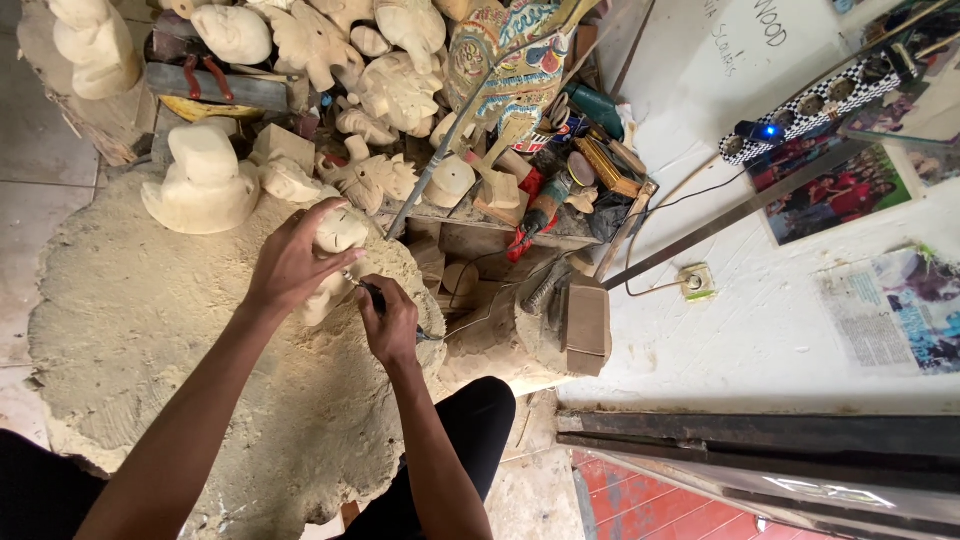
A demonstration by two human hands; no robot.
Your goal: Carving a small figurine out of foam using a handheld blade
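Observation:
My left hand [296,262] grips a pale, unpainted wooden carving [340,232] and holds it down on a big round wood block [150,320] covered in sawdust. My right hand [392,322] is closed around a small dark-handled carving tool [374,294], whose tip touches the lower side of the carving just below my left fingers. Both forearms reach in from the bottom of the view. The part of the carving under my left palm is hidden.
Several unpainted wooden figures [205,180] crowd the block's far edge and the shelf behind. A painted carving [510,60] leans at the top middle, among red-handled tools [530,225]. A metal rod [440,160] slants across. A white wall with pictures and a cable is at right.

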